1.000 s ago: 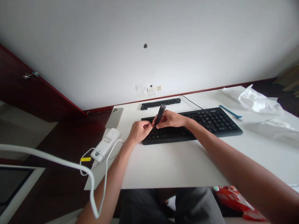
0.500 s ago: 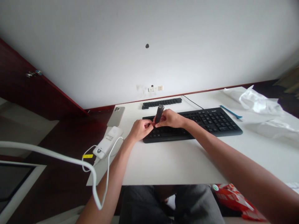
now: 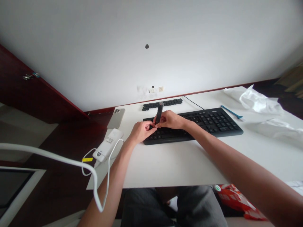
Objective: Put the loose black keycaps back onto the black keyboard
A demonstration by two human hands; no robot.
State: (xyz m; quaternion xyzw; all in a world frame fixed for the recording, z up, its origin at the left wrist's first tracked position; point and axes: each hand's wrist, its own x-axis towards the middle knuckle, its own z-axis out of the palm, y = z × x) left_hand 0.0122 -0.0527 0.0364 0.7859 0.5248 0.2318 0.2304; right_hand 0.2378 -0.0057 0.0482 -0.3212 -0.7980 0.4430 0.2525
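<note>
A black keyboard point(image 3: 170, 135) lies on the white table with both hands over its left part. My right hand point(image 3: 172, 120) is closed round a dark, long-handled tool point(image 3: 160, 113), which stands nearly upright above the keys. Its lower end is hidden among the fingers. My left hand point(image 3: 142, 130) is closed too, with thumb and forefinger pinched at the foot of the tool. What those fingertips hold, if anything, cannot be made out. Behind the keyboard, loose black keycaps point(image 3: 174, 102) lie in rows.
A blue brush point(image 3: 230, 111) lies behind the keyboard's right end. Crumpled clear plastic point(image 3: 260, 102) is at the right. On the left are a phone point(image 3: 116, 118) and a white power bank point(image 3: 109, 144) with a white cable point(image 3: 71, 161) looping near my left arm.
The tool has tipped slightly, its top now a little lower left in view. Both hands remain at the same part of the keyboard. The whole view has shifted slightly.
</note>
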